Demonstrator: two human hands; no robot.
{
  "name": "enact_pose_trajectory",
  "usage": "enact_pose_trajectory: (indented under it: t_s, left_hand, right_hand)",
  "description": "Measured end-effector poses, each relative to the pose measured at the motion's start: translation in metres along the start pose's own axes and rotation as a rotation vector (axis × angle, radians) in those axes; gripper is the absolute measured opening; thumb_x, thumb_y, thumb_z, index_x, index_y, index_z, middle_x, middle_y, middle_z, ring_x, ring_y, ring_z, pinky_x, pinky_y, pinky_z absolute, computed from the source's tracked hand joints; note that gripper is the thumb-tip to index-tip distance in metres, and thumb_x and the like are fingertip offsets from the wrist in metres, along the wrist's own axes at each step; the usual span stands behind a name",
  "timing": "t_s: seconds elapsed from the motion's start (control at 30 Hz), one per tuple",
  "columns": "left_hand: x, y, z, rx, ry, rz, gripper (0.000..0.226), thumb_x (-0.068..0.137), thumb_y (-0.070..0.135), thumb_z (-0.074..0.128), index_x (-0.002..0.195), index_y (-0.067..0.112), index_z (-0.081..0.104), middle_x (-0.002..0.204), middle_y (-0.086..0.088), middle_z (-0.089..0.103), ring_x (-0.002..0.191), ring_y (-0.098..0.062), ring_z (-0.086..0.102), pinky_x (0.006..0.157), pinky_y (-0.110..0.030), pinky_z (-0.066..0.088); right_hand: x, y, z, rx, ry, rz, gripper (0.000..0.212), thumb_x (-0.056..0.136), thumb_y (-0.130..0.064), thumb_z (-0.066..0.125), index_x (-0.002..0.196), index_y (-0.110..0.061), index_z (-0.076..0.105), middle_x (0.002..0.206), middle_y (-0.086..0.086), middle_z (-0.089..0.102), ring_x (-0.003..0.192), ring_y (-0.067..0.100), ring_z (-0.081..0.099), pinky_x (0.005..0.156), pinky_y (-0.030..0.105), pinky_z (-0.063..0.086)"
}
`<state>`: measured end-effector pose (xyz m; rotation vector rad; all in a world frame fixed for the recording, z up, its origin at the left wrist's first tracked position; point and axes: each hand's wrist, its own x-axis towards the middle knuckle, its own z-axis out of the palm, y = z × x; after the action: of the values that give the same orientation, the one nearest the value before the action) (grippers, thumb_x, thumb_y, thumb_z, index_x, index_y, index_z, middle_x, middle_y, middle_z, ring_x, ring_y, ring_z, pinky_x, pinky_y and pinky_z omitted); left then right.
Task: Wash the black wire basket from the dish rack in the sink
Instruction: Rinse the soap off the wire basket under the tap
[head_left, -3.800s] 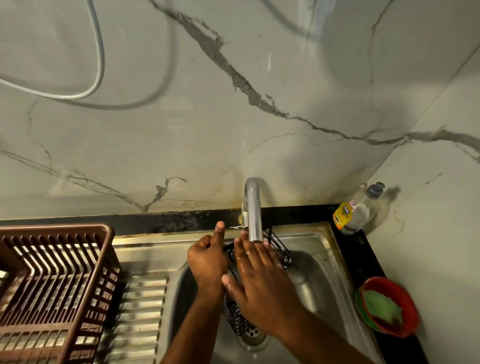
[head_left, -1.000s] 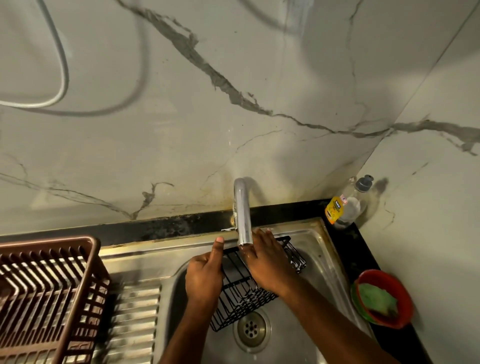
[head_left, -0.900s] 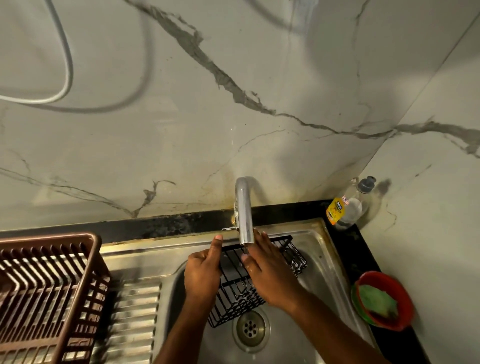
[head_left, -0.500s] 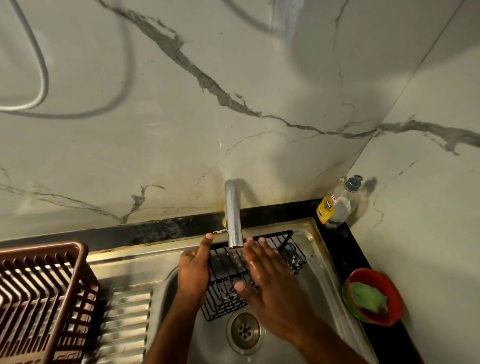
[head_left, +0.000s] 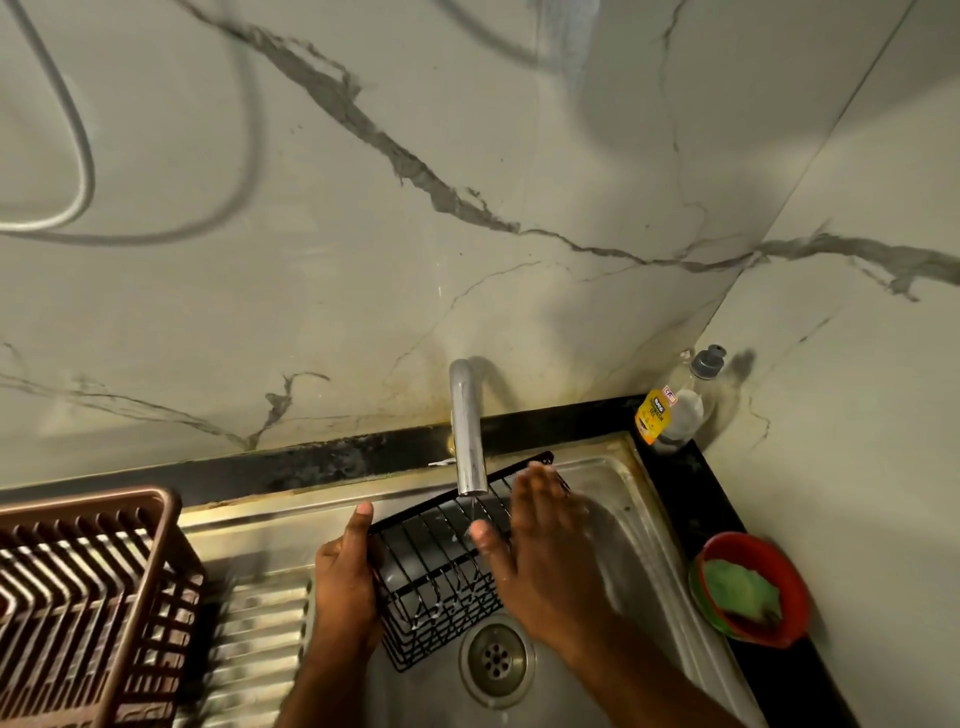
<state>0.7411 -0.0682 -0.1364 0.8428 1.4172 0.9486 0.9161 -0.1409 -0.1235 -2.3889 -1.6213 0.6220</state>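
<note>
The black wire basket (head_left: 436, 577) sits tilted in the steel sink (head_left: 613, 525), under the chrome tap (head_left: 467, 431). A thin stream of water falls from the spout onto its wires. My left hand (head_left: 345, 577) grips the basket's left edge, thumb up along the rim. My right hand (head_left: 540, 551) lies flat on the basket's right side with its fingers straight, and hides that part of the wires. The drain (head_left: 496, 660) shows just below the basket.
A brown plastic dish rack (head_left: 88, 597) stands on the ribbed drainboard at the left. A soap bottle (head_left: 670, 410) stands in the back right corner. A red bowl with a green scrubber (head_left: 748, 592) sits on the black counter at the right.
My right hand has slid over the basket's wires toward its right side with fingers spread flat. The left hand keeps its grip, and the basket has tipped slightly.
</note>
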Motion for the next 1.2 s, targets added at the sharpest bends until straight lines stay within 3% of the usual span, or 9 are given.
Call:
enact_pose_trajectory:
  t_s: [0.2, 0.33, 0.43, 0.53, 0.63, 0.77, 0.87, 1.07, 1.2]
  left_hand:
    - [-0.009, -0.007, -0.003, 0.055, -0.093, 0.086, 0.072, 0.093, 0.059, 0.054, 0.079, -0.011, 0.065, 0.067, -0.012, 0.067, 0.064, -0.029, 0.060, 0.060, -0.028, 0.050]
    - [-0.019, -0.001, -0.006, 0.099, -0.120, 0.165, 0.032, 0.106, 0.011, 0.046, 0.082, 0.023, 0.062, 0.055, 0.029, 0.064, 0.056, 0.006, 0.061, 0.055, -0.003, 0.043]
    - [-0.019, -0.004, 0.002, 0.102, -0.162, 0.192, 0.037, 0.109, 0.011, 0.041, 0.087, 0.006, 0.071, 0.056, 0.010, 0.068, 0.054, 0.004, 0.061, 0.057, -0.006, 0.044]
    - [-0.011, -0.012, 0.006, 0.035, -0.174, 0.093, 0.043, 0.108, 0.027, 0.043, 0.098, -0.001, 0.074, 0.072, -0.005, 0.074, 0.066, -0.011, 0.069, 0.071, -0.034, 0.052]
    - [-0.012, -0.010, -0.001, 0.015, -0.074, 0.055, 0.039, 0.106, 0.032, 0.048, 0.091, 0.006, 0.073, 0.061, -0.005, 0.065, 0.062, -0.019, 0.060, 0.067, -0.043, 0.051]
    - [-0.017, -0.002, -0.016, -0.111, 0.049, -0.101, 0.027, 0.103, 0.035, 0.056, 0.085, 0.015, 0.062, 0.069, -0.011, 0.064, 0.075, -0.032, 0.057, 0.081, -0.051, 0.051]
    - [-0.010, -0.009, -0.028, -0.149, 0.049, -0.152, 0.028, 0.101, 0.038, 0.058, 0.089, 0.012, 0.062, 0.076, -0.013, 0.066, 0.075, -0.033, 0.059, 0.076, -0.046, 0.051]
    - [0.009, -0.009, -0.053, 0.119, -0.175, -0.011, 0.048, 0.100, 0.039, 0.051, 0.074, 0.001, 0.063, 0.056, -0.013, 0.060, 0.051, -0.029, 0.051, 0.056, -0.034, 0.043]
    - [0.005, 0.002, -0.038, 0.577, -0.389, 0.113, 0.049, 0.097, 0.054, 0.049, 0.085, 0.015, 0.076, 0.075, -0.004, 0.078, 0.066, -0.020, 0.073, 0.070, -0.034, 0.058]
  right_hand:
    - [-0.028, -0.064, 0.018, 0.032, -0.135, -0.379, 0.089, 0.085, -0.080, -0.008, 0.157, -0.028, -0.019, 0.162, -0.010, -0.033, 0.148, 0.012, -0.033, 0.123, 0.042, -0.013]
    - [-0.023, -0.055, 0.013, 0.041, -0.124, -0.338, 0.076, 0.095, -0.075, 0.001, 0.155, -0.034, -0.022, 0.159, -0.018, -0.035, 0.146, 0.004, -0.033, 0.124, 0.035, -0.004]
    - [-0.023, -0.054, 0.011, 0.006, -0.134, -0.289, 0.076, 0.098, -0.072, 0.009, 0.155, -0.034, -0.023, 0.160, -0.016, -0.033, 0.148, 0.008, -0.031, 0.122, 0.033, -0.005]
    - [-0.018, -0.050, 0.008, -0.020, -0.061, -0.276, 0.071, 0.101, -0.065, 0.014, 0.161, -0.028, 0.004, 0.170, -0.006, 0.001, 0.156, 0.017, -0.002, 0.124, 0.039, 0.010]
    - [-0.001, -0.029, -0.008, -0.157, 0.180, -0.262, 0.058, 0.101, -0.060, 0.025, 0.140, -0.028, 0.055, 0.143, -0.007, 0.058, 0.136, 0.020, 0.048, 0.110, 0.049, 0.036]
    - [0.040, 0.016, -0.029, -0.125, 0.006, -0.128, 0.059, 0.099, -0.060, 0.015, 0.125, -0.032, 0.059, 0.136, -0.009, 0.059, 0.136, 0.015, 0.044, 0.121, 0.047, 0.022]
    - [0.054, 0.028, -0.038, 0.103, -0.084, -0.023, 0.044, 0.104, -0.051, 0.035, 0.098, -0.022, 0.067, 0.099, -0.001, 0.068, 0.096, 0.014, 0.062, 0.097, 0.044, 0.051]
    - [0.054, 0.012, -0.035, 0.225, -0.049, -0.039, 0.040, 0.099, -0.035, 0.056, 0.068, -0.011, 0.064, 0.061, 0.005, 0.058, 0.054, 0.015, 0.052, 0.066, 0.047, 0.055]
    - [0.050, -0.015, -0.045, 0.130, -0.059, -0.166, 0.030, 0.092, -0.037, 0.068, 0.087, -0.008, 0.074, 0.080, 0.006, 0.070, 0.078, 0.018, 0.068, 0.078, 0.036, 0.058]
